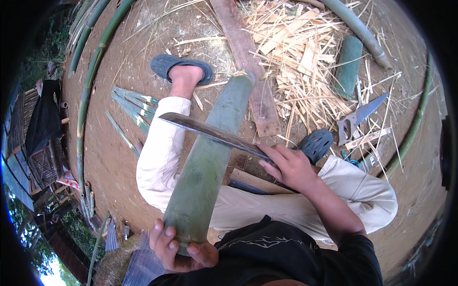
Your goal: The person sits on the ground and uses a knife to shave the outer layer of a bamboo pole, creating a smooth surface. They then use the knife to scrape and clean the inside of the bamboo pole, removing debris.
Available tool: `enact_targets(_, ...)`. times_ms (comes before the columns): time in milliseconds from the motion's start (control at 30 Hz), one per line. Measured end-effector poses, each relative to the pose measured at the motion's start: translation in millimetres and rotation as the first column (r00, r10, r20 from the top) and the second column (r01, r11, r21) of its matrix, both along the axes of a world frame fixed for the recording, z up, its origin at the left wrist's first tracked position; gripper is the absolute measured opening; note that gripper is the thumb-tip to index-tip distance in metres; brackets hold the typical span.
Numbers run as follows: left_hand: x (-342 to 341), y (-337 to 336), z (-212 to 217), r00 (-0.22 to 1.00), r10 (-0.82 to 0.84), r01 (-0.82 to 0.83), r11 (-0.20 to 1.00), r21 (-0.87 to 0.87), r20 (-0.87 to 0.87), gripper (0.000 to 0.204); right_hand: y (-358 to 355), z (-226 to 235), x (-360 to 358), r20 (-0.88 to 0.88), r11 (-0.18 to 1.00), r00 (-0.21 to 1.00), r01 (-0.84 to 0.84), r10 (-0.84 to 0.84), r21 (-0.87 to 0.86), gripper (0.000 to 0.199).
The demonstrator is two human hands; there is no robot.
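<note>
A thick green bamboo section (pixel 202 164) slants up from my lap, its far end resting on a wooden plank (pixel 248 62) on the ground. My left hand (pixel 183 248) cups the near end, fingers wrapped round its rim. In my right hand (pixel 291 167) is a machete (pixel 210 131), gripped by its handle, which my fingers mostly hide. The long dark blade lies crosswise over the middle of the bamboo, its tip pointing left past the bamboo's side. Whether the edge touches the bamboo I cannot tell.
Pale bamboo shavings (pixel 296 52) heap beyond the plank. A shorter green bamboo piece (pixel 348 66) and a handsaw (pixel 360 117) lie to the right. Split bamboo pieces (pixel 136 109) are by my left leg. Long bamboo poles (pixel 93 71) curve along the left, near a shelter (pixel 40 143).
</note>
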State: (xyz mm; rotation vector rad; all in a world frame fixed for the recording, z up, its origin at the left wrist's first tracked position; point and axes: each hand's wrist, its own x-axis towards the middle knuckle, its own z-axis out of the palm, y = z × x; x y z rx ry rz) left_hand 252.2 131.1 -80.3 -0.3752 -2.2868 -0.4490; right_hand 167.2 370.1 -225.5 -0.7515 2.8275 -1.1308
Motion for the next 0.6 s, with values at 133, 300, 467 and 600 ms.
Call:
enact_targets(133, -0.6, -6.2, 0.3, 1.000, 0.010, -0.010, 1.000, -0.023, -0.022, 0.038, 7.0, -54.1, -41.5, 0.296, 0.960, 0.925, 0.269, -0.238, -0.070, 0.032)
enact_targets(300, -14.0, -12.6, 3.5, 0.999, 0.039, -0.038, 0.997, 0.067, -0.023, 0.038, 6.4, -57.1, -45.5, 0.423, 0.944, 0.858, 0.330, -0.292, -0.018, 0.031)
enact_targets(467, -8.3, -17.2, 8.1, 0.996, 0.082, -0.086, 0.991, 0.098, 0.048, 0.038, 11.5, -106.3, -34.0, 0.388, 0.921, 0.836, 0.373, -0.387, 0.114, 0.021)
enact_targets(600, -10.7, -2.0, 9.1, 0.986, 0.163, -0.165, 0.976, 0.139, 0.025, 0.038, 8.0, -62.7, -48.8, 0.359, 0.946, 0.884, 0.324, -0.299, -0.012, 0.019)
